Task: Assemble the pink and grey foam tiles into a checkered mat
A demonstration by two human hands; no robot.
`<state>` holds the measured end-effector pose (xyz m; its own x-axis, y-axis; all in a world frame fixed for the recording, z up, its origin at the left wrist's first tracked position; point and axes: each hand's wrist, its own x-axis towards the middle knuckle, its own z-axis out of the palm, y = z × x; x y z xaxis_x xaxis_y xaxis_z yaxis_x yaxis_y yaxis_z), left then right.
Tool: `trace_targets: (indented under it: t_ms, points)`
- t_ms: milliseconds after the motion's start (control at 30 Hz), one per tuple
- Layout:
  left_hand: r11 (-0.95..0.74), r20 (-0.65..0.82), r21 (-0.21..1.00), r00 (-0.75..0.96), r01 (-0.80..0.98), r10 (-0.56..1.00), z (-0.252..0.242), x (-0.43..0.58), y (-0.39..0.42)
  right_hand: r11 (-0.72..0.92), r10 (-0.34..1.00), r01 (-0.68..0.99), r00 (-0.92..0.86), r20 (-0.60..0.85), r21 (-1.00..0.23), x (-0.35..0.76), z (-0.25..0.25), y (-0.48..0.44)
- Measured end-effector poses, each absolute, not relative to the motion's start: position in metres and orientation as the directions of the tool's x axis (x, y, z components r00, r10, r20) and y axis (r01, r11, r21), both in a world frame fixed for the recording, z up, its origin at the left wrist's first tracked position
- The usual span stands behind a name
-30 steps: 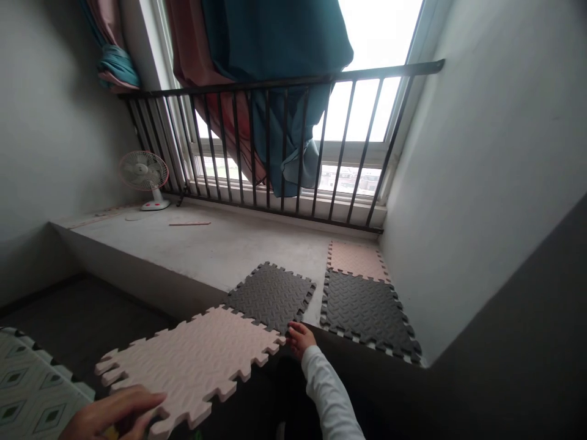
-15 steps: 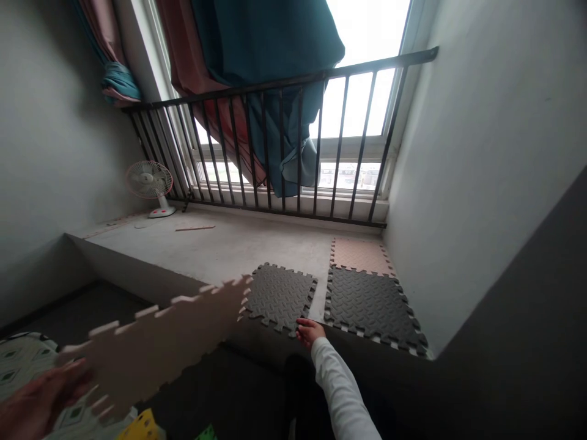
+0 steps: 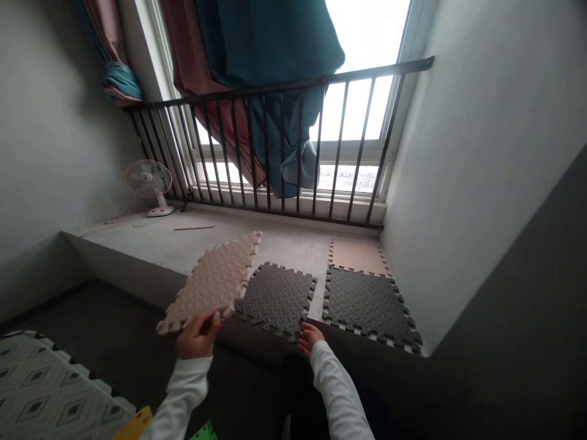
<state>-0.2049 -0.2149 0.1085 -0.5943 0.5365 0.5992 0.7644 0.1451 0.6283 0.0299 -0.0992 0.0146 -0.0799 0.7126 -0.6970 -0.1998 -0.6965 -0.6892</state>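
Head view, looking down at a concrete ledge (image 3: 284,247) below a barred window. The left hand (image 3: 198,335) is clenching a pink foam tile (image 3: 213,281) by its near edge, with the fingers and thumb pinching the foam. The tile is held in the air above the ledge's front edge, slanting diagonally, with its far corner pointing toward the railing (image 3: 275,98). It is hanging just beside a dark foam tile (image 3: 275,302), and this view does not show whether the two are touching.

A firm pinch at the edge is keeping the soft foam from flopping, though the slant is leaving the tile's teeth out of line with the dark tile's notches. Squaring the edges would bring teeth and notches into register.

The right hand (image 3: 310,340) is resting on the ledge's front edge with its fingers loosely spread, grasping nothing. It is lying near the lower corner of the dark tile.

Further along the ledge, a second dark tile (image 3: 369,308) is lying against a flat pink tile (image 3: 358,256). A small fan (image 3: 149,180) is standing in the far corner, and a patterned mat (image 3: 46,391) is lying on the floor at lower left.
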Motion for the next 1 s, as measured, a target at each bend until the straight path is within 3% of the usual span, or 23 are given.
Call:
trace_targets:
  t_ms: [200,300,467,633,800,1000]
  points:
    - [-0.166,0.577,0.509,-0.191,0.845,0.794,0.024,-0.141,-0.143,-0.734,0.661,-0.227,-0.023,-0.75,-0.64,0.044,0.017,-0.107]
    - [-0.216,0.498,0.454,-0.045,0.864,0.866,-0.008,-0.132,-0.133,-0.74,0.654,-0.233,-0.032,-0.756,-0.631,0.049,0.018,-0.11]
    - [-0.038,0.327,0.419,-0.111,0.907,0.938,-0.014,-0.123,-0.138,-0.747,0.652,-0.222,-0.063,-0.756,-0.626,0.049,0.016,-0.107]
    - [0.085,0.129,0.293,-0.128,0.952,0.983,0.004,-0.112,-0.142,-0.743,0.661,-0.204,-0.078,-0.746,-0.637,0.041,0.009,-0.101]
    - [0.091,0.023,0.165,-0.096,0.982,0.995,0.012,-0.105,-0.143,-0.731,0.675,-0.202,-0.066,-0.735,-0.652,0.037,0.006,-0.098]
    - [0.017,-0.013,0.107,-0.016,0.994,1.0,0.016,-0.104,-0.146,-0.726,0.681,-0.196,-0.067,-0.73,-0.659,0.039,0.006,-0.098]
